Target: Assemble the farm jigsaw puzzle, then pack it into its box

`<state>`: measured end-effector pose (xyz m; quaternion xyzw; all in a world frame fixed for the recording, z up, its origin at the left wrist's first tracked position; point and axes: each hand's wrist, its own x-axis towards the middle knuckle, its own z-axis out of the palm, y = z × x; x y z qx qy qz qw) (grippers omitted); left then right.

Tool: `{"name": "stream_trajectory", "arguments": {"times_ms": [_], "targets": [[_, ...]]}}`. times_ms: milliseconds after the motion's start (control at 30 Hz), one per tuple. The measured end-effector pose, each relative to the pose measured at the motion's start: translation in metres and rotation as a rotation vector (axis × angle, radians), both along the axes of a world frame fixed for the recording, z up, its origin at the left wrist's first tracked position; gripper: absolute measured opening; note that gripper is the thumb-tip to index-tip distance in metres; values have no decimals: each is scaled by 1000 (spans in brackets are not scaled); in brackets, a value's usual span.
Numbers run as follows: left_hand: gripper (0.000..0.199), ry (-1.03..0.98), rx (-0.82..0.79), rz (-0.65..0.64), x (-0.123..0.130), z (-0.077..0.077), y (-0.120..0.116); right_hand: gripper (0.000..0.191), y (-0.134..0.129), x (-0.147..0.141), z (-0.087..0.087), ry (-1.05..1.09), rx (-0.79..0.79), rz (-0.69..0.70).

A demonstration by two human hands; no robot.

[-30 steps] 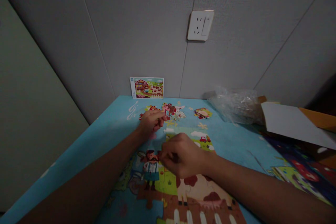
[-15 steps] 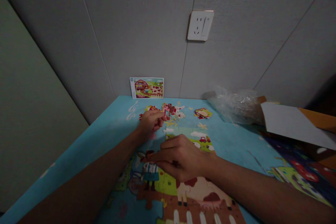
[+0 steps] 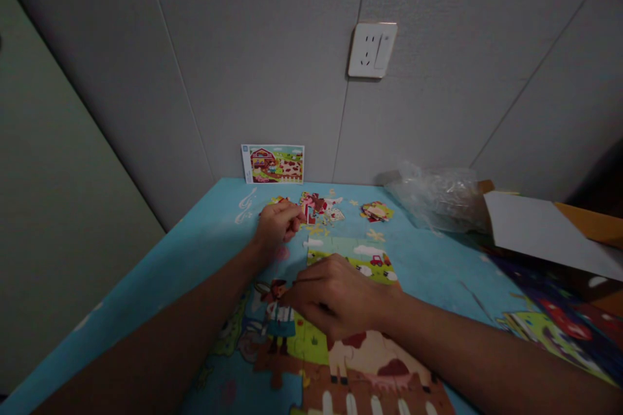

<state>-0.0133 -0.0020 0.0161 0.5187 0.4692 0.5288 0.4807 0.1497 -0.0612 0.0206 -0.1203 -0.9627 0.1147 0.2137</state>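
A partly joined jigsaw puzzle [image 3: 389,363] with a farm scene lies on the table. Over its upper left part is my right hand [image 3: 335,295], closed, its curled fingertips right beside the farmer figure [image 3: 280,318]; whatever they may hold is hidden. Farther back, my left hand [image 3: 278,225] is also closed. It rests at the left of the loose puzzle pieces [image 3: 318,206], some of them behind its fingers. I cannot make out whether a piece is between those fingers.
A picture card [image 3: 276,164] of the same farm scene leans on the wall. Another small pile of pieces [image 3: 376,211] lies at the back. Clear plastic wrap [image 3: 433,198] and an open box [image 3: 549,230] stand at the right. The cloth [image 3: 180,246] is blue and patterned.
My right fingertips have drawn slightly right, off the farmer's face, which now shows. My left hand has stayed almost in place, its fingers a little more curled.
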Motion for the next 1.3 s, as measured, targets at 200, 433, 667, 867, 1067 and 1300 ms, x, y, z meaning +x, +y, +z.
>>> {"name": "stream_trajectory", "arguments": {"times_ms": [200, 433, 667, 867, 1067, 1300], "targets": [[14, 759, 314, 402, -10, -6, 7, 20, 6, 0, -1, -25, 1, -176], [33, 1177, 194, 255, -10, -14, 4, 25, 26, 6, -2, 98, -87, -742], [29, 1164, 193, 239, -12, -11, 5, 23, 40, 13, -7, 53, -128, -906], [29, 1179, 218, 226, -14, -15, 8, 22, 46, 14, -12, 179, -163, -835], [32, 1148, 226, 214, -14, -16, 10, 22, 48, 13, -11, 245, -180, -803], [33, 1088, 216, 238, -14, -17, 11, 21, 50, 13, -9, 287, -201, -793]]}}
